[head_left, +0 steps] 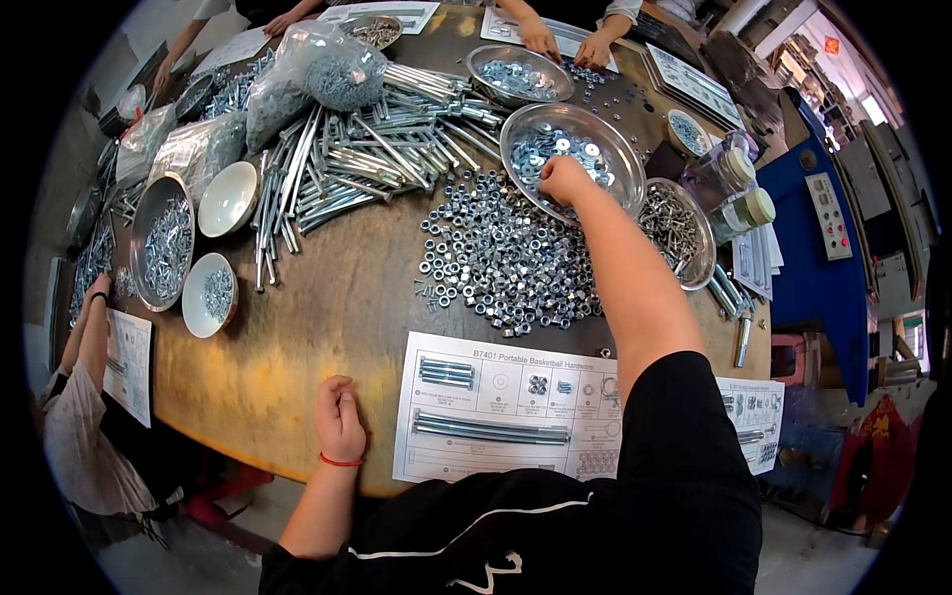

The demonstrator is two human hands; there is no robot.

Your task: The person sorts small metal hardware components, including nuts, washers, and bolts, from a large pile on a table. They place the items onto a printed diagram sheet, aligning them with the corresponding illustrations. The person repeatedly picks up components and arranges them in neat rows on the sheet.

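My right hand (pixel 565 180) reaches into a steel bowl (pixel 627 159) of flat washers (pixel 540 146). Its fingers are closed and point down at the washers; what they pinch, if anything, is hidden. Just below that bowl spreads a big heap of lock nuts (pixel 506 258). My left hand (pixel 339 426), with a red cord at the wrist, rests curled near the table's front edge. Nothing shows clearly in its closed fingers. Right of it lies a printed parts sheet (pixel 486 397) with pictures of bolts and small hardware, partly covered by my right arm and sleeve.
Long bolts (pixel 367 159) lie piled under plastic bags (pixel 342 69) of hardware. Bowls of screws (pixel 164 248) stand left. Another bowl of small fasteners (pixel 674 223) and lidded jars (pixel 739 213) stand right. Other people's hands (pixel 592 50) work at the far side; a person's arm (pixel 94 317) reaches in at left.
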